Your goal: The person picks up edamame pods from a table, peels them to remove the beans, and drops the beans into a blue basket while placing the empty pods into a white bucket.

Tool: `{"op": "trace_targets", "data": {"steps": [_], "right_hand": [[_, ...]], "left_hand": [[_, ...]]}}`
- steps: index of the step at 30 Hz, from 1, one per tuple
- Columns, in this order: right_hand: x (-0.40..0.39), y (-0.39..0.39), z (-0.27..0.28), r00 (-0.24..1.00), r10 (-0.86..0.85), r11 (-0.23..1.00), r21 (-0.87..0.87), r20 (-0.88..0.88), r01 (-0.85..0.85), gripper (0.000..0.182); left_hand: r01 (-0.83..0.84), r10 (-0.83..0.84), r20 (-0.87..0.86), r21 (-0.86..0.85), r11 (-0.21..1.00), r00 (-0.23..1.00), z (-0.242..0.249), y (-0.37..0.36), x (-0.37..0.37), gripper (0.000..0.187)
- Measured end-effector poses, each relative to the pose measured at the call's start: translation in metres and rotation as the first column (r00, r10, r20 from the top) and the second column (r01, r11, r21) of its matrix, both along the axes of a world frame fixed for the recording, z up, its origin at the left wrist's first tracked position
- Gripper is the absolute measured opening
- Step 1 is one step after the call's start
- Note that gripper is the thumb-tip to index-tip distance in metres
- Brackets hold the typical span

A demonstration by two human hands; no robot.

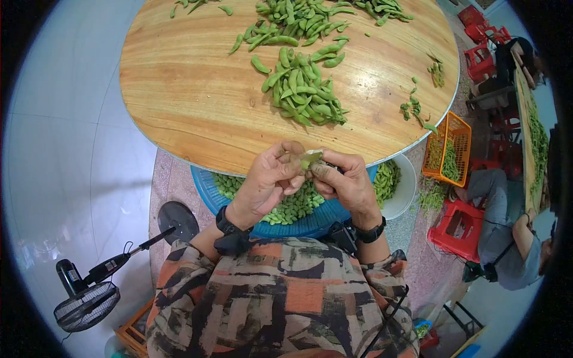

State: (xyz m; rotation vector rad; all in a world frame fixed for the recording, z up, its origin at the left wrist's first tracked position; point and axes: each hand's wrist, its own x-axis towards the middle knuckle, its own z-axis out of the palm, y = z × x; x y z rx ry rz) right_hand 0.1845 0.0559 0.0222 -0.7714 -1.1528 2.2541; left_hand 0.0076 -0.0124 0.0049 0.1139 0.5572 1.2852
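Note:
Close to the table's near edge, an opened soybean pod (pixel 311 157) with a pale inner side is held between my two hands. My right hand (pixel 349 180) pinches it with thumb and forefinger; something dark shows by that thumb, too small to make out. From the other side, the thumb and fingertips of my left hand (pixel 267 178) close on the pod. Under my hands, a blue basket (pixel 206 190) holds many shelled green beans (pixel 292 206). A heap of whole soybean pods (pixel 304 89) lies on the wooden table (pixel 191 89) ahead of my hands.
More pods (pixel 292 18) lie farther back on the table. A white bucket (pixel 407 191) with pods stands right of the basket, near an orange crate (pixel 452 134) and a red stool (pixel 456 230). A fan (pixel 86 304) stands at left. People sit at another table (pixel 528 113) at right.

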Motion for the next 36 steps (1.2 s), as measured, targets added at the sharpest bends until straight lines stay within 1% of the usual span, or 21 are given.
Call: {"op": "trace_targets", "data": {"steps": [2,3,5,6,8,9,10,14,17,18,20,21,22,23,26,27,28,29,31,35,36], "right_hand": [[-0.001,-0.004,0.003,0.999,-0.015,0.999,0.030,0.033,0.014,0.014],[-0.001,-0.008,0.005,0.996,-0.025,0.998,0.059,0.087,0.020,0.013],[-0.004,-0.014,0.005,0.990,-0.031,0.996,0.085,0.141,0.019,0.013],[-0.006,-0.017,0.003,0.973,-0.091,0.974,0.221,0.211,0.043,0.012],[-0.008,-0.022,-0.004,0.948,-0.160,0.935,0.350,0.274,0.057,0.010],[-0.008,-0.022,-0.007,0.935,-0.216,0.871,0.488,0.280,0.056,0.010],[-0.009,-0.023,-0.009,0.922,-0.272,0.787,0.615,0.276,0.048,0.009],[-0.017,-0.026,-0.001,0.880,-0.404,0.606,0.794,0.251,0.052,0.009],[-0.019,-0.026,-0.001,0.859,-0.443,0.557,0.830,0.256,0.040,0.009],[-0.018,-0.025,-0.003,0.873,-0.400,0.640,0.767,0.280,0.046,0.009],[-0.013,-0.023,-0.007,0.885,-0.352,0.717,0.696,0.303,0.047,0.010],[-0.011,-0.022,-0.009,0.916,-0.228,0.868,0.495,0.330,0.038,0.010],[-0.010,-0.022,-0.011,0.941,-0.099,0.965,0.264,0.323,0.011,0.011],[-0.008,-0.021,-0.009,0.942,-0.095,0.965,0.263,0.322,0.007,0.011],[-0.007,-0.021,-0.008,0.937,0.040,0.998,0.036,0.346,-0.056,0.012],[-0.008,-0.023,-0.014,0.929,-0.055,0.966,0.255,0.366,-0.043,0.011],[-0.009,-0.025,-0.016,0.919,-0.153,0.885,0.464,0.362,-0.036,0.011],[-0.012,-0.028,-0.014,0.920,-0.153,0.885,0.465,0.361,-0.036,0.011],[-0.019,-0.034,-0.007,0.858,-0.439,0.532,0.847,0.267,0.008,0.013],[-0.021,-0.035,0.000,0.840,-0.491,0.493,0.869,0.230,0.051,0.017],[-0.014,-0.032,0.001,0.852,-0.451,0.551,0.834,0.267,0.030,0.018]], "left_hand": [[0.004,0.049,-0.415,0.126,0.992,0.909,0.004,0.000,0.000,0.025],[0.003,0.049,-0.415,0.125,0.992,0.909,0.005,0.000,-0.001,0.025],[0.142,0.070,-0.851,0.167,0.976,0.520,0.007,-0.002,-0.008,0.024],[0.141,0.067,-0.852,0.163,0.977,0.519,0.005,-0.001,-0.010,0.024],[0.375,0.475,-0.879,0.454,0.808,0.040,-0.002,0.001,-0.014,0.025],[0.375,0.472,-0.880,0.453,0.809,0.043,-0.004,0.002,-0.014,0.025],[0.411,0.546,-0.835,0.477,0.777,-0.064,-0.006,0.002,-0.013,0.028],[0.451,0.613,-0.745,0.466,0.761,-0.265,-0.003,0.000,-0.004,0.030],[0.442,0.607,-0.756,0.472,0.763,-0.242,-0.007,0.000,-0.006,0.025],[0.441,0.607,-0.757,0.471,0.764,-0.242,-0.005,0.000,-0.009,0.025],[0.462,0.359,-0.932,0.298,0.835,-0.050,0.006,-0.001,-0.019,0.020],[0.460,0.358,-0.932,0.297,0.837,-0.050,0.009,0.000,-0.024,0.020],[0.437,0.062,-0.985,0.129,0.890,0.163,0.012,0.001,-0.029,0.021],[0.451,-0.232,-0.902,-0.047,0.891,0.365,0.014,0.001,-0.032,0.022],[0.460,-0.274,-0.843,-0.035,0.887,0.463,0.017,0.001,-0.033,0.021],[0.461,-0.274,-0.843,-0.035,0.887,0.463,0.020,0.002,-0.032,0.021],[0.482,-0.221,-0.918,-0.038,0.875,0.330,0.025,0.003,-0.029,0.022],[0.502,-0.161,-0.969,-0.045,0.864,0.189,0.028,0.003,-0.027,0.024],[0.416,-0.073,-0.970,0.032,0.909,0.233,0.014,-0.003,-0.017,0.029],[0.247,0.035,-0.913,0.147,0.958,0.407,0.005,-0.010,-0.008,0.040],[0.246,0.036,-0.912,0.148,0.958,0.408,0.008,-0.010,-0.008,0.040]]}}
